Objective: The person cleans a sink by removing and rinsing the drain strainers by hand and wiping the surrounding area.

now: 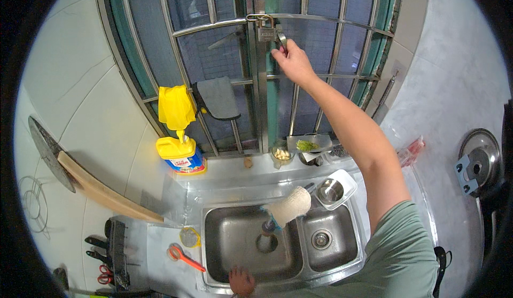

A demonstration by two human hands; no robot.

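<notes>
My right hand (pixel 294 61) is raised to the barred window, its fingers closed around a curved metal window handle (pixel 282 40). Just left of it, a padlock (pixel 266 33) hangs from the metal window bars (pixel 216 26). Low in the view, my left hand (pixel 241 280) is over the front rim of the double sink (pixel 252 226); nothing shows in it, and its fingers look slightly apart. Between the hands, a cream cloth (pixel 291 205) hangs over the faucet above the basins. A yellow cloth (pixel 176 107) and a grey cloth (pixel 218 97) hang on the bars.
A yellow jug (pixel 176 149), a glass of garlic cloves (pixel 282 155) and a cleaver blade (pixel 294 142) bearing chopped greens (pixel 306 145) stand along the sill. A white tub (pixel 347 181) holds a metal cup (pixel 330 191). An orange peeler (pixel 186 258), a knife rack (pixel 117 250) and a wooden board (pixel 108 191) are left.
</notes>
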